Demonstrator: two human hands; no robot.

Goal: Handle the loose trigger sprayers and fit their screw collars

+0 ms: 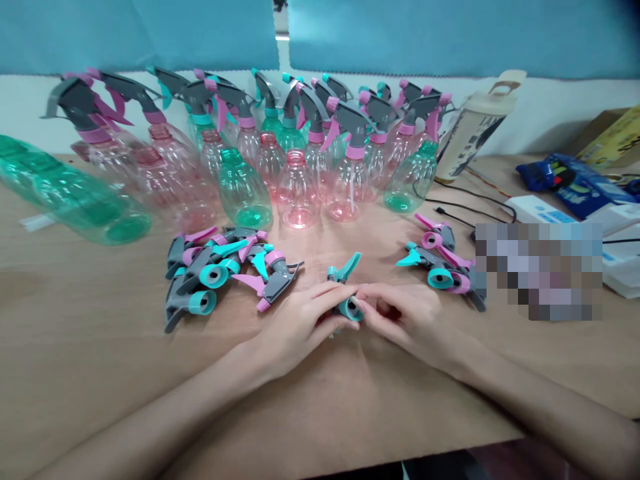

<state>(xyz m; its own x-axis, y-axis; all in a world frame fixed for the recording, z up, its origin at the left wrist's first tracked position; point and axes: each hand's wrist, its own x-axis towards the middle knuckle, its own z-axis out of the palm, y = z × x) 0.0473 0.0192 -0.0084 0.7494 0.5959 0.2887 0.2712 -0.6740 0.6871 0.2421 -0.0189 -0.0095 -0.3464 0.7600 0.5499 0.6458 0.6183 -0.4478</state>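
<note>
A grey spray trigger head (pixel 352 308) with a turquoise lever and collar is gripped by my left hand (pixel 305 313), low over the table in front of me. Its collar opening faces me. The fingertips of my right hand (pixel 405 313) are pinched together at the collar's right edge; whatever small thing may be between them is hidden. Left of my hands lies a pile of loose spray trigger heads (pixel 215 273), turquoise and pink. A smaller group of spray trigger heads (pixel 441 277) is on the right.
Behind stand several pink and green bottles, some with trigger heads fitted, others open like the green bottle (pixel 245 193). Green bottles (pixel 75 193) lie at left. A tumbler (pixel 475 127), a cable (pixel 470 193), a blue packet (pixel 575 183) and a blurred patch (pixel 540 270) are at right.
</note>
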